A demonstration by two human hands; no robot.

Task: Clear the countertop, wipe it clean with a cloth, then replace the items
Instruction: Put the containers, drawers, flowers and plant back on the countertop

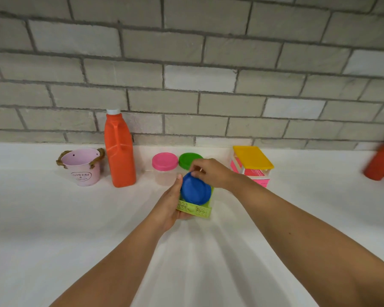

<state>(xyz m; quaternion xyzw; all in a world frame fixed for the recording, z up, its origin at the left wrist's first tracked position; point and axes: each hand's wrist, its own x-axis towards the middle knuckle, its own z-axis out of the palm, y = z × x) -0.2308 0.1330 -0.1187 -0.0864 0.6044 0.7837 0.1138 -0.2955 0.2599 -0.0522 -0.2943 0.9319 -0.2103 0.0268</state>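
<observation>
Both hands on the green basket and its blue lid, in the middle of the tabletop

Nearest, the left hand [171,202] grips the green basket [195,210] from its left side, thumb up along the wall and fingers curled under. Whether the basket rests on the tabletop [53,218] or is lifted I cannot tell. Its long axis seems to run away from the person, toward the wall. A blue lid [195,191] sits in it, tilted toward the camera. The right hand [211,172] reaches over and pinches the lid's far rim. Just beyond that hand, and nearer to it than to the left, stand a pink-lidded jar [164,161] and a green-lidded jar [187,159], so any set-down in that row probably goes straight ahead. Further left are an orange bottle [120,156] and a pink bucket [82,167]; a yellow-lidded box [252,159] is to the right.
</observation>
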